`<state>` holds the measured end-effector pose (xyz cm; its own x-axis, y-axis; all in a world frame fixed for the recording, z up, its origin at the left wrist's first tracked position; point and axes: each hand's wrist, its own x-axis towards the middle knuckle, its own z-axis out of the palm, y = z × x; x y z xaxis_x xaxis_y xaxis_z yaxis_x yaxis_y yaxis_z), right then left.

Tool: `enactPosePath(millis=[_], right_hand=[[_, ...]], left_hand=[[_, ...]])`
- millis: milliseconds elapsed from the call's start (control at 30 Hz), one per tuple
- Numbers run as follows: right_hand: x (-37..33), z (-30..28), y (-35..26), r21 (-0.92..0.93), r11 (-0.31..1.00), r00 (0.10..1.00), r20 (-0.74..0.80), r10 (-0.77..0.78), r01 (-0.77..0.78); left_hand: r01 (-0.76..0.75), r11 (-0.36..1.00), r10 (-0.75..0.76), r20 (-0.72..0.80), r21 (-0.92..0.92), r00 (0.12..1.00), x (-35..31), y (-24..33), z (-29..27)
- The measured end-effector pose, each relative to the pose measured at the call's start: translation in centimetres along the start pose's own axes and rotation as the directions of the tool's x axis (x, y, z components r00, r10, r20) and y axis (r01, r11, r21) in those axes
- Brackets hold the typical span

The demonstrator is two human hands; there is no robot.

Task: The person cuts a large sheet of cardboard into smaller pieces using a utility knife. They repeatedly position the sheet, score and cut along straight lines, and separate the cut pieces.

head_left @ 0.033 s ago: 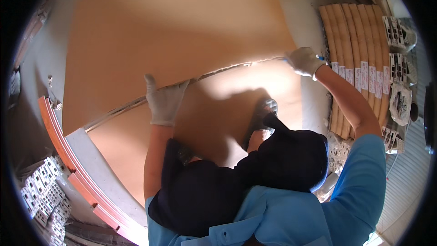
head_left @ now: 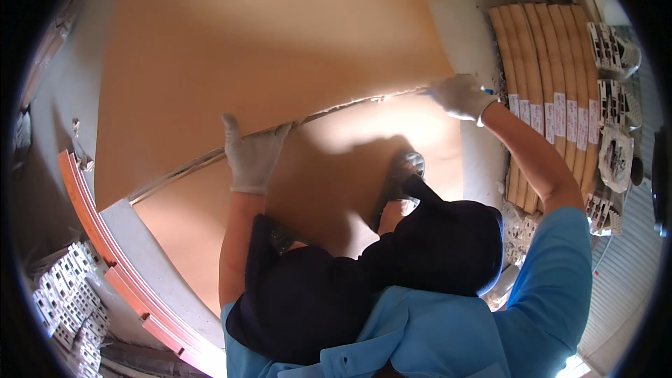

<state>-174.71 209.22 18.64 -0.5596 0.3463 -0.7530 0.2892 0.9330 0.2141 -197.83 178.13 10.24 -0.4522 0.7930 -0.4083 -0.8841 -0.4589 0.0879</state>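
A large brown cardboard sheet (head_left: 273, 28) lies ahead of me, its ragged near edge running along a slanting gap. On the near side of that gap is another brown cardboard piece (head_left: 392, 119), partly under my shoes. My left hand (head_left: 253, 161), in a white glove, grips the far sheet's edge. Its thumb lies on top and the fingers pass out of sight beneath. At the gap's right end, my gloved right hand (head_left: 458, 98) is closed round a blue utility knife (head_left: 488, 91). Most of the knife is hidden in the fist.
Several long brown cardboard-wrapped bundles (head_left: 546, 70) with white labels stand at the right, beside white profiles (head_left: 612, 105). Reddish-brown strips (head_left: 87, 203) lie at the left, near a stack of white profiles (head_left: 66, 287). Grey floor (head_left: 483, 154) borders the cardboard.
My right hand has slid a little to the left along the gap with the knife. My left hand has stayed in place on the sheet's edge.
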Motion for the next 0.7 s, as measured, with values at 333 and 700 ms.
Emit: enactPosePath(millis=[333,700], right_hand=[[6.1,7.1,-0.3,-0.274,0.962,0.975,-0.210,-0.079,0.019],[-4.7,8.9,15.0,0.163,0.923,0.921,-0.128,0.369,-0.347]], left_hand=[[-0.039,0.996,0.045,-0.066,0.082,0.997,1.4,-1.4,1.0],[0.014,0.992,-0.016,0.016,0.124,1.000,2.8,0.0,3.6]])
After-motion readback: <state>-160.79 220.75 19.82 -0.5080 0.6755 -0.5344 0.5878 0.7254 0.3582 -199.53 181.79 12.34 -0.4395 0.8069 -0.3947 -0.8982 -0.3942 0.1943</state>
